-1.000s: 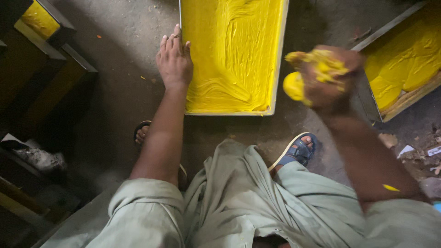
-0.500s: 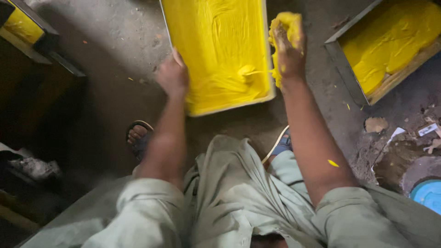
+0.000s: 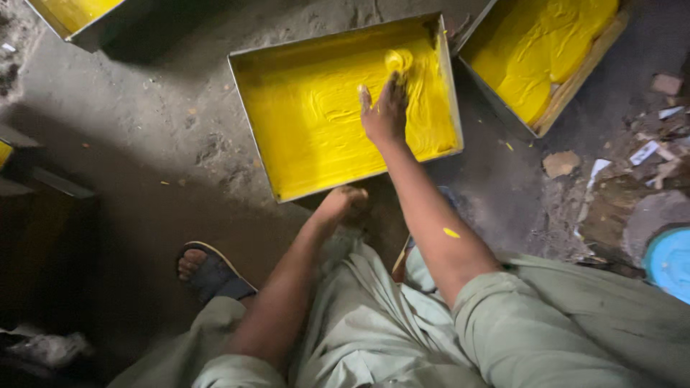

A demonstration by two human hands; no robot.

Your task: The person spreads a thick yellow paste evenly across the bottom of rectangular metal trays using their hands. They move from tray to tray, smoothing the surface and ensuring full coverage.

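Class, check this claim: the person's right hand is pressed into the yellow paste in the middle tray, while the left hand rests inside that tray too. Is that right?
Not quite. The head view shows the right hand in the yellow paste of the middle tray, but the left hand rests outside it, by the near rim.

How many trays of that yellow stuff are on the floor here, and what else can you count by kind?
Trays of yellow paste: 3, the middle tray, one at right and one at top left
Hands: 2, right hand in the paste, left hand at the tray's near edge
Sandalled foot: 1
Blue round lid: 1
Total: 7
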